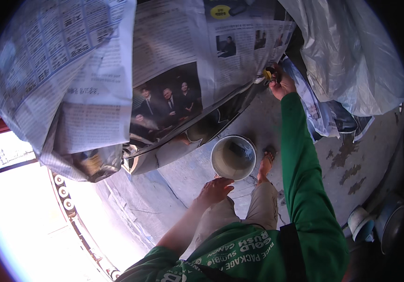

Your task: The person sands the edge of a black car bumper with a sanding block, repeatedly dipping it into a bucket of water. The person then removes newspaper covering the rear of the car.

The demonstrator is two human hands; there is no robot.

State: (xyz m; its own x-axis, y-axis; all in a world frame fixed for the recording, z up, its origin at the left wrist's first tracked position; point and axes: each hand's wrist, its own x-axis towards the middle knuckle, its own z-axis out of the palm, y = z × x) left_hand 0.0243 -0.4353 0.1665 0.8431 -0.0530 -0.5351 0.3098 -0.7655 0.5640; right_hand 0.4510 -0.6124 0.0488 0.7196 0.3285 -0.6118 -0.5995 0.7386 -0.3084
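Observation:
A large curved body, wrapped in newspaper sheets [164, 51], fills the space ahead of me. Along its lower rim a dark glossy panel [202, 130] shows bare. My right hand [283, 85] is stretched forward to the right end of that rim, its fingers closed on a small yellow-and-black piece [268, 74] whose kind I cannot make out. My left hand [215, 191] hangs over my left knee, just short of a pale bucket [216, 164] on the floor. Its fingers are loosely bent and hold nothing visible. Liquid seems to lie in the bucket.
Translucent plastic sheeting [347, 56] drapes at the upper right, with more newspaper [312, 101] beneath it. My bare foot [265, 164] stands beside the bucket on stained concrete [338, 164]. Other buckets [361, 223] stand at the far right. Bright daylight enters at the left.

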